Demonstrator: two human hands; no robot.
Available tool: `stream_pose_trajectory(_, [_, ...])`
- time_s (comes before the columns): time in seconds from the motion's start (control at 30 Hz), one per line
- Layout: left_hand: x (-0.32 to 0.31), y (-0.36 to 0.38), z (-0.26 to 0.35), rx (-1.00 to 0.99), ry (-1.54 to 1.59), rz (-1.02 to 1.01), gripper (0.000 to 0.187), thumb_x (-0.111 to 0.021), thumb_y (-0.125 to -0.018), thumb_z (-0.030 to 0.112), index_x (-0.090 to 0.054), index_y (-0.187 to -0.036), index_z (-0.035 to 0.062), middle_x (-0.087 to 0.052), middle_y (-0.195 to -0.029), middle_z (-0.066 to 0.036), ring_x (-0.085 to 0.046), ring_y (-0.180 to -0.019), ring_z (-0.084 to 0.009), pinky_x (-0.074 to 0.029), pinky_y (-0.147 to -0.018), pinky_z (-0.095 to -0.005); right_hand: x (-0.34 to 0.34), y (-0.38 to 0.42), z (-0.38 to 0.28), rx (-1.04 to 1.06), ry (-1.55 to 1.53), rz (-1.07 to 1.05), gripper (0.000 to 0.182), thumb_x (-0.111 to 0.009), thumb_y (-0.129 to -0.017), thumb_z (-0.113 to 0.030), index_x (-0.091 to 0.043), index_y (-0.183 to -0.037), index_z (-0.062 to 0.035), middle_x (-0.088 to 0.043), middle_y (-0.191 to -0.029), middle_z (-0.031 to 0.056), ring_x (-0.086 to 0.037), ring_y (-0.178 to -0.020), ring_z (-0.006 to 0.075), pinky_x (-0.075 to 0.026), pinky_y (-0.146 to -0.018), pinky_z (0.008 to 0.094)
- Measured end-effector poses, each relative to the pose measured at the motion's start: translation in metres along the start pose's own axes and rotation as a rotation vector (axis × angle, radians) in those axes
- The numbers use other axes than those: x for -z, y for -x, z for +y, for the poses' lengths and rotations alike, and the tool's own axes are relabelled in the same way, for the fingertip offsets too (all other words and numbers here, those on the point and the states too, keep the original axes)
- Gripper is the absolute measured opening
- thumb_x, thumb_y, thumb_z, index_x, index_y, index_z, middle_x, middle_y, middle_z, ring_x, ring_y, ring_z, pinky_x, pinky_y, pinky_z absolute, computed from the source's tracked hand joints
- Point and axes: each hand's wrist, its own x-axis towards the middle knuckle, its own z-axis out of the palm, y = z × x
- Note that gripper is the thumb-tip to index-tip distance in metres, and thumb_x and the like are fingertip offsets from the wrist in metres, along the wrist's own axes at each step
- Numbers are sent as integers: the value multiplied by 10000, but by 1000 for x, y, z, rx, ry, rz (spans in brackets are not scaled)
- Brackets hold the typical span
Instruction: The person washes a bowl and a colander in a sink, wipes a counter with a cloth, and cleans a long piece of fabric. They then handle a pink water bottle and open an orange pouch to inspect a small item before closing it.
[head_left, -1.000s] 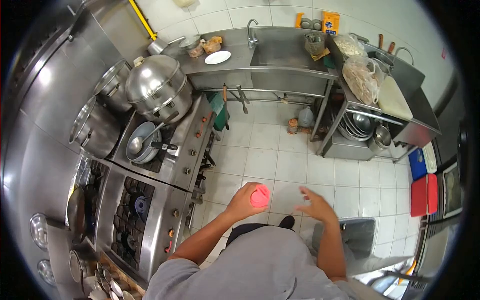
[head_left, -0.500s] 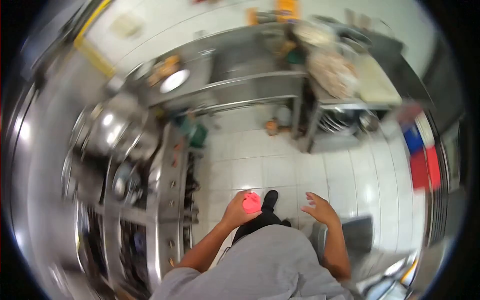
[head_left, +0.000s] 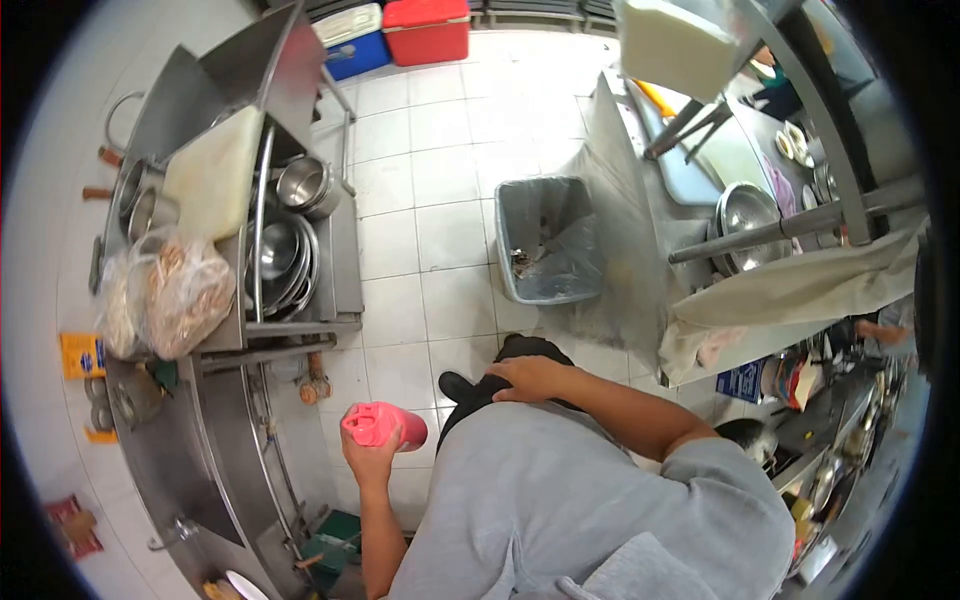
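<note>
My left hand (head_left: 368,458) is wrapped round a pink plastic bottle (head_left: 410,428), its moulded pink top facing the camera. It is held out to the left, over the white floor tiles. In front of my grey shirt, my right hand (head_left: 535,378) has nothing in it, its fingers stretched loosely at the black trousers (head_left: 480,395). Beneath the hands a black shoe (head_left: 455,386) shows on the floor.
A grey bin (head_left: 545,290) with a clear liner stands ahead. To the left are a steel sink counter (head_left: 225,440) and a shelf with pots (head_left: 305,185). At right is a steel worktable (head_left: 640,180); red (head_left: 425,45) and blue coolers (head_left: 358,58) sit at the back.
The view has swung right, from the sink wall to the bin and worktable. My left hand still holds the pink bottle; my right hand has come in towards my trousers.
</note>
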Motion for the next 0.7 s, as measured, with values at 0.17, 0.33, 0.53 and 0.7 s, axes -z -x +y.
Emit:
stream_pose_trajectory(0.17, [-21, -48, 35, -8, -24, -128, 702, -843, -597, 161, -497, -1186, 0, -569, -1135, -140, -566, -1040, -255, -457, -913, -362, -21, 11, 36, -34, -269, 165, 524, -553, -886, -398, -493, -1281, -60, -556, -1222, 209, -533, -1128, 370, -433, -939, 438])
stream_pose_trajectory(0.33, [-46, -75, 54, 93, -11, -203, 730, -843, -591, 148, -484, -1205, -12, -561, -1181, -148, -559, -1073, -242, -449, -937, -351, -11, 20, 65, -159, -521, 185, 527, -578, -874, -400, -515, -1255, -41, -598, -1167, 200, -566, -1094, 352, -441, -931, 418])
stream_pose_trajectory(0.53, [-61, -98, 86, 95, -44, -229, 743, -833, -596, 129, -463, -1220, -29, -552, -1206, -168, -553, -1095, -246, -437, -956, -359, 9, 18, 94, -220, -730, 206, 493, -619, -859, -368, -539, -1216, -38, -631, -1113, 181, -597, -1054, 323, -464, -899, 382])
stream_pose_trajectory(0.7, [-58, -116, 89, 98, -17, -150, 742, -827, -596, 118, -460, -1224, -26, -554, -1196, -166, -553, -1089, -249, -434, -958, -361, 49, -13, 101, -184, -670, 166, 499, -622, -852, -370, -537, -1217, -40, -629, -1122, 171, -601, -1041, 312, -468, -885, 380])
